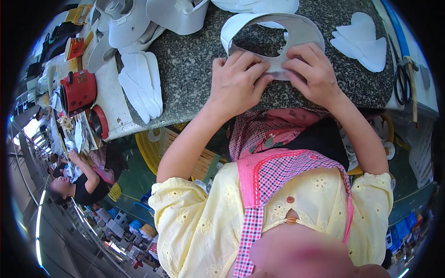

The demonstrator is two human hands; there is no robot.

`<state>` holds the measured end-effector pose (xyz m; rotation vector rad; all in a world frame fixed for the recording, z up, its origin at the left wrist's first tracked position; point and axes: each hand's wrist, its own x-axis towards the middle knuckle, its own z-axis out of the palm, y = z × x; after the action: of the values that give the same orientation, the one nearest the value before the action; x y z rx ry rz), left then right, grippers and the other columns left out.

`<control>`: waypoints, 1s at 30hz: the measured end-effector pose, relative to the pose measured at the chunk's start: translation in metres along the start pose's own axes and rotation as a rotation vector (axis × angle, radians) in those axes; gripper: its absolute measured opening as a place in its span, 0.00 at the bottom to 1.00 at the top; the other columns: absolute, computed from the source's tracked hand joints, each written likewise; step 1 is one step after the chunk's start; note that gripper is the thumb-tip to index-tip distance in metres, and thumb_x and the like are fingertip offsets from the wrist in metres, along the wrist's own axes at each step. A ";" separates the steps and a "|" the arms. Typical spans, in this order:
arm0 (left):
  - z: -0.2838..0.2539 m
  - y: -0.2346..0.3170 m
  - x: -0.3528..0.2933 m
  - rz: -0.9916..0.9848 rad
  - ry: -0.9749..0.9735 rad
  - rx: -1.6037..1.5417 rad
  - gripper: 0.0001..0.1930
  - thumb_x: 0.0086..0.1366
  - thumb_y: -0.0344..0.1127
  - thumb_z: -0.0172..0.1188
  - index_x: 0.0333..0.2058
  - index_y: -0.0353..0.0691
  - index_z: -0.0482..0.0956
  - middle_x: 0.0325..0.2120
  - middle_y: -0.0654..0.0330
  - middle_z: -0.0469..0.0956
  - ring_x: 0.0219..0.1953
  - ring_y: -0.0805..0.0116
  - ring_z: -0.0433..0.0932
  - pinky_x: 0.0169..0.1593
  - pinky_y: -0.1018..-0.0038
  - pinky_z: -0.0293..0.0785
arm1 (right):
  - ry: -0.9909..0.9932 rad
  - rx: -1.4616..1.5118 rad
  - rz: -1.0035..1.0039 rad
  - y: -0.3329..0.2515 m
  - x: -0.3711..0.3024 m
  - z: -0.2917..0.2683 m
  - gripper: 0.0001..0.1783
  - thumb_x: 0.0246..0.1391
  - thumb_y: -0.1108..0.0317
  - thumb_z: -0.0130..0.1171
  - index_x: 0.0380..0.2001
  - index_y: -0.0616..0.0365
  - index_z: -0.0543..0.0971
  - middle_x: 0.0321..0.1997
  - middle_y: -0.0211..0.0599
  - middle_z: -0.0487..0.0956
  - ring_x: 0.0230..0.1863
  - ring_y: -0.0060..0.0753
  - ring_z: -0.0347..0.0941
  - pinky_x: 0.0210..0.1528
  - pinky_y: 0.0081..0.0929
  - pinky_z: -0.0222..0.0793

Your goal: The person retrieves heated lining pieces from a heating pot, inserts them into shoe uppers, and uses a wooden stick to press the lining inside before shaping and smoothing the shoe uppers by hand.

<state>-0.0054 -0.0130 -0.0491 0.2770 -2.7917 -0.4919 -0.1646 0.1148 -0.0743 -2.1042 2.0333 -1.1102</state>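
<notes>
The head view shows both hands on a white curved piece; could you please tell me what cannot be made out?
- Head view: the front of the white curved piece lies hidden under the left hand and right hand.
- Scissors: the tips blur near the rim.
- Red container: contents not visible.

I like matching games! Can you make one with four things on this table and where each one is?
Things:
1. curved white strip
2. scissors
3. red pot
4. fanned stack of white pieces

Places:
A. at the far right edge of the table
B. under both hands, left hand and right hand
C. on the speckled stone top, left of the hands
D. far left, on the white bench part

Pairs: 1-B, 2-A, 3-D, 4-C
</notes>
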 end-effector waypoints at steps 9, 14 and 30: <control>0.022 -0.001 0.008 -0.161 0.147 0.143 0.05 0.47 0.36 0.60 0.25 0.47 0.78 0.22 0.68 0.72 0.29 0.67 0.73 0.30 0.71 0.64 | 0.085 -0.199 0.115 -0.008 0.009 0.021 0.13 0.36 0.67 0.60 0.29 0.52 0.71 0.34 0.31 0.69 0.38 0.36 0.64 0.39 0.32 0.60; 0.032 -0.014 0.010 -0.028 0.407 0.201 0.06 0.44 0.30 0.60 0.25 0.47 0.77 0.21 0.68 0.74 0.23 0.69 0.73 0.27 0.73 0.67 | 0.053 -0.155 0.153 -0.009 0.013 0.022 0.20 0.34 0.62 0.64 0.36 0.47 0.73 0.37 0.28 0.68 0.41 0.34 0.63 0.41 0.34 0.58; -0.007 -0.022 -0.031 0.151 -0.200 0.245 0.25 0.57 0.41 0.53 0.54 0.49 0.64 0.54 0.67 0.64 0.54 0.72 0.64 0.52 0.65 0.59 | -0.152 -0.189 -0.187 -0.001 -0.020 -0.021 0.21 0.33 0.67 0.60 0.37 0.54 0.76 0.34 0.27 0.70 0.40 0.30 0.66 0.42 0.31 0.62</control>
<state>0.0291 -0.0284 -0.0590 0.0686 -3.0396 -0.1483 -0.1719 0.1419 -0.0675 -2.4277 1.9761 -0.7713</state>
